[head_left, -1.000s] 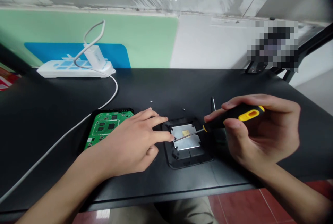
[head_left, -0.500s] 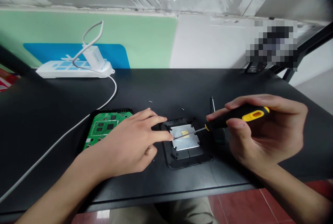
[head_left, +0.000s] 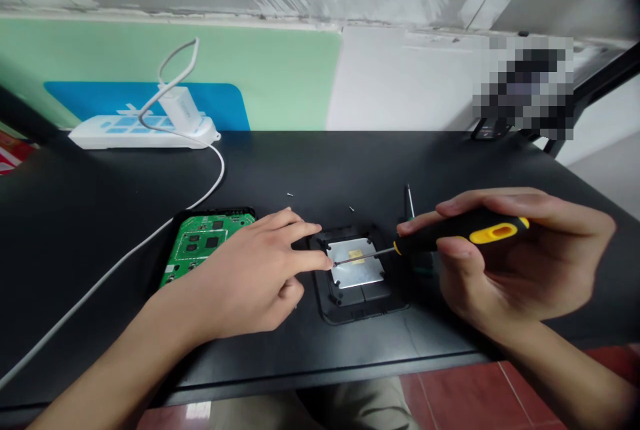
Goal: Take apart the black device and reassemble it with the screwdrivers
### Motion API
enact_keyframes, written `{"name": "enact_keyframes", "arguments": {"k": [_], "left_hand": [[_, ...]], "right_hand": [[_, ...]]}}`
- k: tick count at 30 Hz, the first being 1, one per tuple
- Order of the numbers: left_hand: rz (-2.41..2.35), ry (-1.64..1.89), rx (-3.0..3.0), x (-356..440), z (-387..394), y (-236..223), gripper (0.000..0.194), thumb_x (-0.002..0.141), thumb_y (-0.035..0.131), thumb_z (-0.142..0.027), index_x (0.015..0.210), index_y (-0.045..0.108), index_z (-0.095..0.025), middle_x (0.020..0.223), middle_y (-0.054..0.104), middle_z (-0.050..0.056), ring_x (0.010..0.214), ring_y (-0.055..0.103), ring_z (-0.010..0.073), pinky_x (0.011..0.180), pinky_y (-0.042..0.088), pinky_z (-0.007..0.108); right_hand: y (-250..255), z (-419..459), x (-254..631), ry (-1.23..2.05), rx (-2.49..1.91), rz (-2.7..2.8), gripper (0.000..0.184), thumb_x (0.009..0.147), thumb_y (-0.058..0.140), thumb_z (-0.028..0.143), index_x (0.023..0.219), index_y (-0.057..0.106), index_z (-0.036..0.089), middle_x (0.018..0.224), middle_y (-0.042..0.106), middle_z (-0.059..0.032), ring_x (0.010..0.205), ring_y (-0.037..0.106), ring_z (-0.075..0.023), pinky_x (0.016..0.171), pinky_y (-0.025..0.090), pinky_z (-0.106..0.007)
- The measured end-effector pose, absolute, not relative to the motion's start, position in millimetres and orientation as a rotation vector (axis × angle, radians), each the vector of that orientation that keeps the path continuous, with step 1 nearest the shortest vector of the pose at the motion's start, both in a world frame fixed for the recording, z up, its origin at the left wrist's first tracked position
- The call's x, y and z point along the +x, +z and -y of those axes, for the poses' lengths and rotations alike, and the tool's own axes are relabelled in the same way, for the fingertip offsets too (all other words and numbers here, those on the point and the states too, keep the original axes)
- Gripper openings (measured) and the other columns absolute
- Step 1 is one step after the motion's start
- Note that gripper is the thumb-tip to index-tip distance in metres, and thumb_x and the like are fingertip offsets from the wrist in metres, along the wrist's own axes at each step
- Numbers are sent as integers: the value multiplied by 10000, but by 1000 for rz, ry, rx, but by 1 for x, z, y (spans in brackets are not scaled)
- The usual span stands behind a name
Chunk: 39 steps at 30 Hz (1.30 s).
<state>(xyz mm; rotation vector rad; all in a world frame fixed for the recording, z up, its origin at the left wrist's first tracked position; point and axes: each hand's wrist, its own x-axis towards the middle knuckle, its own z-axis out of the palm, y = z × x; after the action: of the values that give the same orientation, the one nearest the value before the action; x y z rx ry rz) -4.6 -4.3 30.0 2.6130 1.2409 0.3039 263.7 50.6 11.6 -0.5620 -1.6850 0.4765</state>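
My right hand point(head_left: 530, 263) grips a black-and-yellow screwdriver point(head_left: 460, 233), held nearly level. Its thin shaft reaches left across a silver metal plate point(head_left: 360, 275), and the tip meets the plate's left edge. That plate, with a small yellowish patch, lies in a black plastic cover point(head_left: 345, 315) on the table. My left hand point(head_left: 255, 277) is open over the cover's left side. Its index fingertip rests beside the screwdriver tip, and another finger lies along the cover's upper left corner. Behind my left hand is a green circuit board point(head_left: 200, 243) in a black housing, partly hidden by the hand.
Two small screws lie behind the cover, one point(head_left: 290, 195) further left and one point(head_left: 351, 209) closer. A second screwdriver point(head_left: 411, 202) lies partly behind my right hand. A white power strip point(head_left: 145, 140) with a charger point(head_left: 181, 110) and white cable point(head_left: 120, 257) stands back left.
The handle end of the screwdriver and my right hand have shifted slightly right and down. The tip stays at the plate's left edge. My left hand is almost unmoved.
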Motion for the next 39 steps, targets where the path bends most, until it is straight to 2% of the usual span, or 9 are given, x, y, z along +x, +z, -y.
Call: {"name": "enact_keyframes", "arguments": {"k": [5, 10, 13, 15, 18, 22, 27, 32, 39], "left_hand": [[-1243, 315, 2601, -3, 4, 33, 447, 828, 550, -102, 1171, 741, -315, 1429, 637, 63, 1289, 587, 285, 1156, 427, 522], [-1317, 360, 2492, 1, 5, 36, 343, 815, 546, -119, 1123, 656, -220, 1352, 670, 100, 1221, 624, 298, 1138, 448, 525], [-1372, 373, 2423, 5, 7, 37, 347, 848, 595, -220, 1194, 592, -194, 1261, 694, 114, 1207, 626, 327, 1144, 432, 555], [-1392, 360, 2396, 8, 7, 37, 484, 860, 673, -378, 1277, 555, -162, 1278, 676, 147, 1286, 578, 365, 1185, 376, 578], [-1388, 294, 2365, 12, 7, 35, 840, 747, 807, -578, 1393, 491, -146, 1403, 607, 182, 1399, 485, 401, 1224, 320, 572], [-1372, 255, 2375, 18, 6, 34, 1052, 699, 848, -586, 1522, 363, -146, 1501, 543, 183, 1446, 443, 405, 1254, 262, 557], [-1366, 220, 2400, 20, 6, 32, 1050, 721, 824, -572, 1521, 339, -94, 1538, 489, 219, 1493, 376, 403, 1277, 217, 535], [-1340, 229, 2459, 19, 8, 28, 1003, 763, 772, -594, 1503, 358, -57, 1514, 494, 239, 1487, 379, 413, 1287, 190, 537], [-1353, 219, 2413, 18, 9, 27, 1033, 776, 766, -569, 1571, 277, -123, 1608, 397, 220, 1524, 295, 438, 1253, 249, 593]], "right_hand": [[16, -56, 257, 316, -463, 1683, 634, 714, 835, 114, 1262, 671, 387, 976, 686, -23, 731, 720, -231, 593, 675, -418], [34, -60, 247, 446, -408, 1834, 668, 752, 827, 118, 1334, 623, 375, 1050, 685, -25, 787, 734, -204, 621, 683, -373], [53, -63, 239, 575, -453, 1971, 672, 778, 812, 96, 1335, 603, 409, 1081, 684, -8, 826, 745, -190, 671, 691, -352], [64, -67, 234, 632, -425, 2110, 646, 799, 818, 148, 1338, 585, 417, 1152, 696, -4, 837, 754, -180, 656, 690, -318], [74, -74, 225, 638, -266, 2235, 602, 849, 786, 188, 1374, 559, 377, 1246, 702, -15, 834, 759, -163, 666, 685, -285], [77, -75, 221, 708, -185, 2278, 580, 902, 696, 120, 1426, 546, 318, 1326, 695, -22, 1011, 758, -180, 769, 674, -265], [68, -71, 225, 886, -170, 2155, 666, 872, 690, 82, 1463, 518, 337, 1362, 682, -37, 1084, 751, -223, 818, 670, -303], [60, -77, 226, 876, -189, 2062, 587, 870, 656, 73, 1395, 590, 326, 1317, 703, -24, 1021, 768, -231, 840, 676, -365], [74, -73, 226, 736, -134, 2158, 603, 892, 557, 32, 1443, 570, 276, 1370, 689, -52, 1048, 760, -234, 860, 680, -383]]}}
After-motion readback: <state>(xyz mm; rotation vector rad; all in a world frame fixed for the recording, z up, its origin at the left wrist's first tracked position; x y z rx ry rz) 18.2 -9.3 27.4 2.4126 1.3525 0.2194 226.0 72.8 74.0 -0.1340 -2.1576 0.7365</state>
